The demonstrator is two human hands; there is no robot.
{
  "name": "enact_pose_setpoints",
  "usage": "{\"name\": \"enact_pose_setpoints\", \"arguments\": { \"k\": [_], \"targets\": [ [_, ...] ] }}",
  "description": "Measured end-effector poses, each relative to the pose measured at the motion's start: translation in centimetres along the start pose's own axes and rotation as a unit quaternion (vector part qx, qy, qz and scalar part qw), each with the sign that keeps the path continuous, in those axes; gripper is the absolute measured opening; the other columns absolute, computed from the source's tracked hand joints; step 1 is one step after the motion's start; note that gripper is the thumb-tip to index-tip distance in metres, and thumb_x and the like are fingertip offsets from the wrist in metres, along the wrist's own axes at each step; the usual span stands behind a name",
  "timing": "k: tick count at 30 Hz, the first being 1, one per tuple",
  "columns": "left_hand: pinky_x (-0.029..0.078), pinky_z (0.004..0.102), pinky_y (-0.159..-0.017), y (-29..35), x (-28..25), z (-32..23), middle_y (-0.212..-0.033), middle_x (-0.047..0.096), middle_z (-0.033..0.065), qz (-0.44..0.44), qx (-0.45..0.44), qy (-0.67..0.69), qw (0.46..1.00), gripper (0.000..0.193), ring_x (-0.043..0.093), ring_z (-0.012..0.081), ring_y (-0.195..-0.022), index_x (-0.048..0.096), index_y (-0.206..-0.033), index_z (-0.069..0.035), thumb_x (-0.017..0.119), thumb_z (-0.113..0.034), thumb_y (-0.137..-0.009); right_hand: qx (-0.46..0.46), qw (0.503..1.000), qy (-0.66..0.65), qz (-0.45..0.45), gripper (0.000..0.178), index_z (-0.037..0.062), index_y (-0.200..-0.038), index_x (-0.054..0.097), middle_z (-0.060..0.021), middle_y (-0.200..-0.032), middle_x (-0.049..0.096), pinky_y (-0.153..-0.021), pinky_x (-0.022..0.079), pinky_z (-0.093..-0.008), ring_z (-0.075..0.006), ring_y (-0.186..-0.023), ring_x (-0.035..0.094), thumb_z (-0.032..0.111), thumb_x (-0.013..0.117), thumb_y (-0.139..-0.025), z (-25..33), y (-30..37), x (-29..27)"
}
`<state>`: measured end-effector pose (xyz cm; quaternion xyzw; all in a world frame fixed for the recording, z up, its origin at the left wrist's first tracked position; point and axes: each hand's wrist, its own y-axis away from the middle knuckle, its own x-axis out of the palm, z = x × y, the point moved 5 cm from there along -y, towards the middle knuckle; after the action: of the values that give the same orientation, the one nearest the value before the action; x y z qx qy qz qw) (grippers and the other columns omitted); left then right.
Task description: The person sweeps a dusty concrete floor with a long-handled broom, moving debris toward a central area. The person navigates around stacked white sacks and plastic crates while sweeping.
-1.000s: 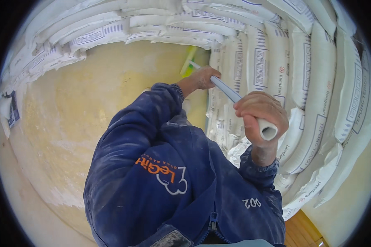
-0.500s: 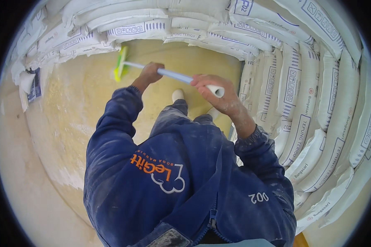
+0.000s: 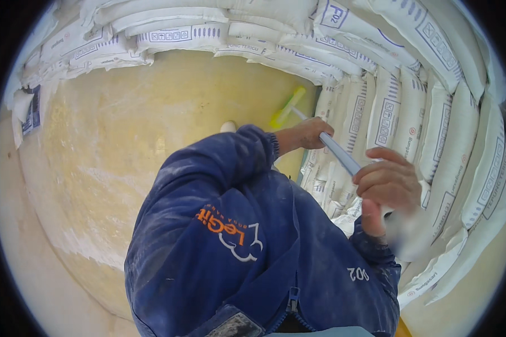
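A broom (image 3: 341, 154) with a bright yellow-green head and a long pale handle slants across the upper right. Its head rests on the floor close to the right-hand stack of sacks. My left hand (image 3: 315, 133) is wrapped round the handle's middle, with that arm stretched across my front. Nearer to me, my right hand (image 3: 388, 180) holds the upper end of the handle, its index finger lifted a little. The handle's tip is partly hidden and blurred behind that hand. Both sleeves are dark blue and dusted with white powder.
White printed sacks are piled along the far side (image 3: 180, 35) and the right side (image 3: 396, 106). The yellowish floor (image 3: 112, 140) carries pale powder streaks. My shoe (image 3: 228, 127) shows below the left arm. A pale wall (image 3: 17, 224) curves along the left.
The broom's head has swung from the far left to the right, beside the sacks. Both hands have moved right with the handle, the right one also closer to me.
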<state>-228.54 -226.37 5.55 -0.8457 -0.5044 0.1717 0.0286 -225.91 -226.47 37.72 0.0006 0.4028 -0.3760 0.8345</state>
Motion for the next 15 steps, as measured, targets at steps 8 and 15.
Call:
{"name": "enact_pose_setpoints", "arguments": {
  "k": [8, 15],
  "targets": [
    [0.05, 0.0445, -0.063, 18.2, -14.1, 6.7, -0.071, 0.065, 0.012, -0.042, -0.215, -0.212, 0.952, 0.009, 0.065, 0.0353, -0.073, 0.063, -0.072, -0.012, 0.069, -0.017, -0.07, -0.044, 0.972, -0.231, -0.019, 0.003, 0.0092, -0.076, 0.063, -0.0038, -0.071, 0.066, -0.071, 0.055, -0.0395, -0.0255, -0.067, 0.068, 0.008, 0.064, -0.078, -6.0, 1.1, 10.7],
    [0.051, 0.0489, -0.069, 28.3, -22.4, 12.5, -0.075, 0.067, 0.0163, -0.046, -0.347, -0.299, 0.888, 0.008, 0.064, 0.0407, -0.076, 0.067, -0.077, -0.012, 0.065, -0.019, -0.077, 0.147, 0.902, -0.402, 0.059, 0.014, -0.0003, -0.09, 0.066, -0.0099, -0.096, 0.069, -0.085, 0.049, -0.0316, -0.0205, -0.095, 0.065, 0.012, 0.061, -0.094, -12.6, 2.9, 19.8]
  ]
}}
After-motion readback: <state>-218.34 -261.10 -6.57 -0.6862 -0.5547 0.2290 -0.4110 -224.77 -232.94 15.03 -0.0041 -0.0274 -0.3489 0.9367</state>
